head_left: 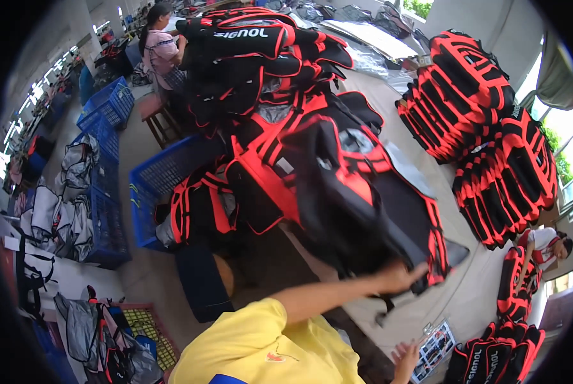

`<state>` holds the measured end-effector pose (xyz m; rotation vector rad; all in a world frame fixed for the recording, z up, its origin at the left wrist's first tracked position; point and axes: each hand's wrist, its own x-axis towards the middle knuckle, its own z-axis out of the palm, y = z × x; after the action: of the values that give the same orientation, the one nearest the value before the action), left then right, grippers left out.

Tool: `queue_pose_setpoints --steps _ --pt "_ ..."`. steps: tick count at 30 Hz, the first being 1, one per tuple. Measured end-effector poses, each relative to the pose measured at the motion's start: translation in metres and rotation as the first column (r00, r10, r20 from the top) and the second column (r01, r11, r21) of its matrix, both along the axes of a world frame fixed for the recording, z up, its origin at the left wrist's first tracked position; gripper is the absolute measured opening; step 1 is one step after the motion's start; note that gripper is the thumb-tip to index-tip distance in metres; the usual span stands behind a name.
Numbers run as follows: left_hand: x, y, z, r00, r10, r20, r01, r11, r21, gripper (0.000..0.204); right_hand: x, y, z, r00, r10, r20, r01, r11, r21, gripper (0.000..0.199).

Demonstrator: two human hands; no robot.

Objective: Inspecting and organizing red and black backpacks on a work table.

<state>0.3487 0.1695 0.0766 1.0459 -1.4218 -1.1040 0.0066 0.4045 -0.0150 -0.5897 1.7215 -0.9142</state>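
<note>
My left arm reaches across the table, and my left hand (400, 278) is at the near edge of a large black and red bag (401, 211). Motion smears its fingers, so their grip on the bag is unclear. A raised black part of this bag, also blurred, stands over its middle. Grey lining shows along the bag's right side. Low at the right, my right hand (405, 360) has its fingers apart and holds nothing visible. Beside it lies a clipboard (435, 352) with a printed picture sheet.
More black and red bags (241, 70) are heaped at the far side. Rows of stacked bags (453, 96) stand at the right. Blue crates (142, 205) sit left of the table. One person (161, 45) is at the back left, another (545, 249) at the right.
</note>
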Motion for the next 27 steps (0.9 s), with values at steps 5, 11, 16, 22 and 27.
queue_pose_setpoints --steps 5,11,16,22,27 --pt "-0.058 0.131 -0.046 0.681 -0.719 0.135 0.51 0.599 0.618 0.064 0.005 -0.019 -0.015 0.893 -0.109 0.437 0.166 0.982 -0.094 0.075" --pt "0.007 0.166 -0.017 0.792 -0.543 0.279 0.313 0.754 0.578 0.035 0.012 0.019 -0.047 0.912 0.293 -0.288 -0.183 0.918 0.353 0.062" --pt "0.047 0.138 -0.036 0.456 0.428 0.78 -0.346 0.893 -0.288 0.073 0.036 0.017 0.044 0.605 0.394 -0.692 -0.268 0.919 0.288 0.042" --pt "0.034 0.137 -0.131 0.52 0.271 0.81 -0.435 0.9 -0.022 0.095 0.073 -0.039 0.062 0.499 0.189 -0.846 -0.524 0.843 -0.12 0.053" --pt "0.016 0.161 -0.124 0.533 0.054 0.844 -0.285 0.951 0.119 0.108 0.106 -0.094 -0.031 0.127 0.343 -0.931 -0.618 0.762 0.196 0.085"
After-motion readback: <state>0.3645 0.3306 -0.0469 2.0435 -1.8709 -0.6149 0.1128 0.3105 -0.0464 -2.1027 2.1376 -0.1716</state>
